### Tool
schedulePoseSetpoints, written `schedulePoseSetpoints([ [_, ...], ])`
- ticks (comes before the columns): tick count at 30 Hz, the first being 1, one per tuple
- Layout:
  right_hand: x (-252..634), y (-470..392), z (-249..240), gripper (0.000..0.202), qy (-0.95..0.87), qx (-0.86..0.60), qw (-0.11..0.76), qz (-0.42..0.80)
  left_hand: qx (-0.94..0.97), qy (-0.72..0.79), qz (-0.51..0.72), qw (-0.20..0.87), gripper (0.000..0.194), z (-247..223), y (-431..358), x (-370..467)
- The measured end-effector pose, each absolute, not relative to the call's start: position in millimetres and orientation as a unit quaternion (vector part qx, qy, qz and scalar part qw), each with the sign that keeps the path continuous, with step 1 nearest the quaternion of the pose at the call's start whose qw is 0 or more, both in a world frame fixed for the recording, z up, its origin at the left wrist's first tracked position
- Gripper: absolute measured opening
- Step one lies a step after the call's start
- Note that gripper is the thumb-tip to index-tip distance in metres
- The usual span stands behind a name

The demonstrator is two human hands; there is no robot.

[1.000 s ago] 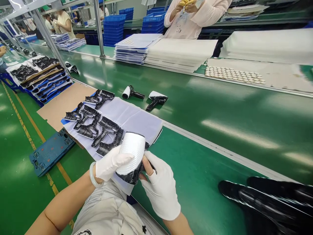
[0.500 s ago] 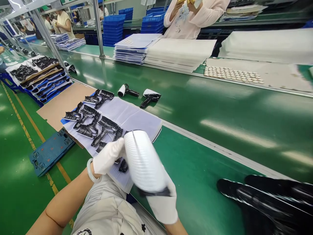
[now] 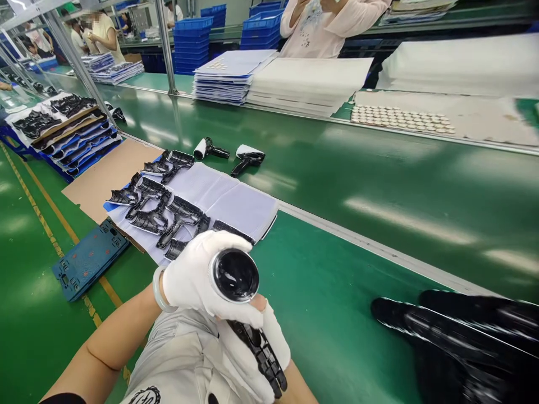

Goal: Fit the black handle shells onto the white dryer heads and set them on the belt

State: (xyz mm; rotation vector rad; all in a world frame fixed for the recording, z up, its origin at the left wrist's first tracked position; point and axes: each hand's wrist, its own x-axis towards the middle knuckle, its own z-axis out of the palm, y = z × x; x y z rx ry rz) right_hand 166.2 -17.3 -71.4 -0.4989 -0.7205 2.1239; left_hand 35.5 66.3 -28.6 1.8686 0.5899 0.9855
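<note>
A white-and-black hair dryer housing (image 3: pixel 236 275) is between my gloved hands, its round black end facing up toward me. My left hand (image 3: pixel 191 269) wraps around the white barrel. Lower down, my right hand (image 3: pixel 252 350) grips beside the black handle (image 3: pixel 265 359), whose open inner side shows ribs and slots; a bare fingertip pokes out of this glove. Just beyond my left hand, several black dryer half shells (image 3: pixel 181 219) lie on a white sheet (image 3: pixel 240 196). The right palm is partly hidden by the housing.
Two hair dryers (image 3: pixel 248 159) lie on the green conveyor belt (image 3: pixel 320 168). Glossy black parts (image 3: pixel 463 331) fill the right front. Stacked trays of shells (image 3: pixel 80 140) stand at left. Across the belt are paper stacks (image 3: pixel 311 81), blue bins (image 3: pixel 191 45) and a person in pink (image 3: pixel 314 28).
The housing has turned from showing its white ribbed side to showing its round black end and handle. My left hand has gone from its edge to around the barrel. The two dryers shifted slightly left.
</note>
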Motion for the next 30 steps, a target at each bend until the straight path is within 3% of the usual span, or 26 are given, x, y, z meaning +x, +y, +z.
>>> schedulePoseSetpoints([
  [3, 164.7, -27.3, -78.4, 0.047, -0.171, -0.132, 0.410, 0.886, 0.725, 0.241, 0.434, 0.478, 0.076, -33.7, 64.2, 35.2],
  [7, 177.1, -42.6, -86.0, 0.061, -0.136, -0.085, 0.418, 0.894, 0.672, 0.193, 0.476, 0.533, 0.072, -42.5, 62.6, 32.2],
  [12, 190.1, -56.3, -79.0, 0.073, -0.173, -0.122, 0.435, 0.875, 0.682, 0.268, 0.427, 0.530, 0.078, -50.3, 62.2, 25.3],
  [20, 170.5, -61.5, -60.8, 0.071, -0.211, -0.195, 0.488, 0.824, 0.668, 0.350, 0.421, 0.504, 0.068, -48.8, 47.7, 31.1],
  [24, 180.6, -58.9, -51.2, 0.067, -0.254, -0.229, 0.444, 0.828, 0.674, 0.363, 0.435, 0.475, 0.044, -40.9, 42.9, 35.8],
  [30, 187.3, -59.9, -55.5, 0.069, -0.255, -0.228, 0.413, 0.844, 0.668, 0.325, 0.451, 0.495, 0.054, -41.5, 43.8, 35.4],
])
